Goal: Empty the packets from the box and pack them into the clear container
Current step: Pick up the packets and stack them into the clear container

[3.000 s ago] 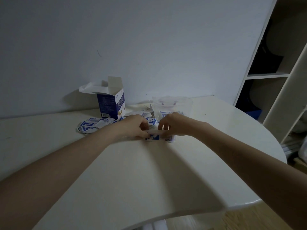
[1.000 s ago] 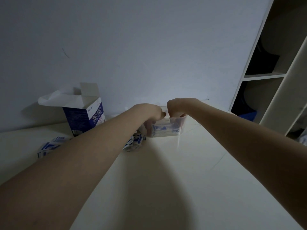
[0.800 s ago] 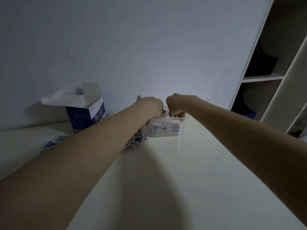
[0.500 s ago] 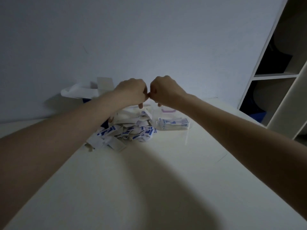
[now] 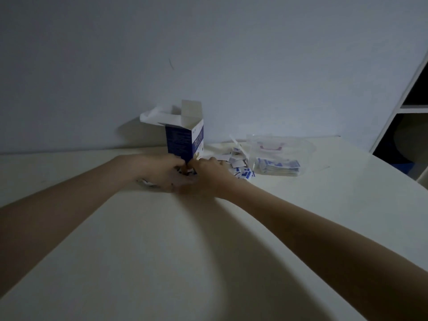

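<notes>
1. The table (image 5: 301, 228) is a pale cream colour with a round edge. It stands against a plain white wall (image 5: 208, 54). The light is dim.
2. Far to the right of the hands is a white shelf (image 5: 414, 105) with dark spaces in it.
3. The box (image 5: 185, 140) stands upright just behind the hands. It is blue and white, and its top flaps are open. White paper (image 5: 152, 115) sticks out of the top on the left. There is small print on the blue side and bigger letters on the white side, but they are too blurry to read.
4. The left hand (image 5: 162, 172) and the right hand (image 5: 208, 176) are close together on the table, right in front of the box. The fingers are curled and meet over some small thing, but the blur hides whether they hold it.
5. A loose pile of packets (image 5: 240, 164) lies just to the right of the right hand. They are small white squares with blue marks.
6. The container (image 5: 280, 156) sits further right, past the pile. It is clear, with a pink handle shape showing through it. A flat stack (image 5: 278, 166) of blue and white packets lies in the bottom.
7. One more packet edge (image 5: 146, 183) peeks out under the left hand.
</notes>
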Tool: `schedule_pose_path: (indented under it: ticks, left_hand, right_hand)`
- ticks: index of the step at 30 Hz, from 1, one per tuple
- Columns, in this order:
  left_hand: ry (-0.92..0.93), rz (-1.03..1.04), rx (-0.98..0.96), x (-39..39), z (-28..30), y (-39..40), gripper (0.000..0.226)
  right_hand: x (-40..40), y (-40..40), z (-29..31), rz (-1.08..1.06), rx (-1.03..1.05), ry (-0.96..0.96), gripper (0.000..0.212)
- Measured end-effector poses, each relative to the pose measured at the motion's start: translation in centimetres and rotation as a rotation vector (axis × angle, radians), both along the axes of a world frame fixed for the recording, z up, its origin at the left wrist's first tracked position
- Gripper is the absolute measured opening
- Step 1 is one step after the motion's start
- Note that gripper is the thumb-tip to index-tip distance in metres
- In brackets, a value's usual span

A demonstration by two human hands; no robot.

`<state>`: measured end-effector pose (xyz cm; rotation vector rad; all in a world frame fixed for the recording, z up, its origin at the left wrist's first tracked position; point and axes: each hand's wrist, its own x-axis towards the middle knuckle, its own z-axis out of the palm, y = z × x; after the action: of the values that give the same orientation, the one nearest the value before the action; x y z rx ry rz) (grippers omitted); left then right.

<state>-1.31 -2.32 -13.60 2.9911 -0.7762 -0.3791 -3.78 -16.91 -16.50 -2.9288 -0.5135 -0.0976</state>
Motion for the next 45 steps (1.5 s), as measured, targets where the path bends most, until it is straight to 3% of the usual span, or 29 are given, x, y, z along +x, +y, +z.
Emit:
schedule_pose_path:
  ticks: [1, 4, 7, 10, 14, 18, 24, 27, 31, 35, 39, 41, 45]
  left_hand:
    - [-0.026, -0.003, -0.032, 0.2, -0.2, 0.3, 0.052]
    - [-0.070, 0.014, -0.107, -0.2, -0.4, -0.1, 0.019]
    - [-0.112, 0.004, -0.248, -0.2, -0.8, -1.1, 0.017]
    - [-0.136, -0.016, -0.322, 0.0, -0.8, -1.7, 0.020]
    - [-0.140, -0.068, -0.329, 0.3, -0.9, -2.1, 0.024]
    - [-0.107, -0.049, -0.205, 0.7, -1.4, -2.2, 0.052]
    - [-0.072, -0.005, -0.267, -0.1, -1.2, -3.6, 0.040]
    - [-0.116, -0.003, -0.302, -0.6, -0.6, -4.2, 0.037]
    - [-0.163, -0.030, -0.425, -1.3, -0.3, -4.4, 0.025]
    - [-0.022, -0.063, -0.504, -2.0, 0.1, -4.8, 0.035]
    - [-0.054, -0.063, -0.432, -1.8, 0.4, -4.3, 0.040]
    - [-0.082, -0.040, -0.285, -1.5, 0.3, -3.9, 0.047]
    - [0.007, -0.011, -0.137, -1.3, -0.3, -3.5, 0.045]
  right_hand:
    - [-0.1, 0.2, -0.1, 0.002, 0.008, 0.005, 0.055]
    - [-0.7, 0.3, 0.3, 0.031, 0.278, 0.076, 0.040]
    - [-1.2, -0.9, 1.5, 0.017, 0.460, 0.111, 0.031]
    - [-0.7, -3.0, 2.5, -0.046, 0.387, 0.059, 0.017]
    - [-0.9, -5.8, 3.5, -0.046, 0.341, -0.013, 0.015]
    - [-1.3, -8.4, 3.3, -0.047, 0.242, -0.003, 0.011]
    - [-1.9, -9.6, 3.1, -0.073, 0.249, -0.043, 0.003]
    - [-2.1, -9.0, 3.2, -0.035, 0.224, -0.090, 0.024]
    - [-2.2, -8.2, 2.6, -0.031, 0.169, -0.001, 0.040]
    - [-2.7, -8.2, 2.3, -0.031, 0.156, 0.168, 0.019]
    - [-2.8, -9.2, 2.8, -0.051, 0.121, 0.140, 0.017]
    - [-2.8, -9.5, 3.2, -0.060, 0.129, 0.136, 0.023]
    - [-2.4, -9.6, 3.9, -0.078, 0.106, 0.062, 0.022]
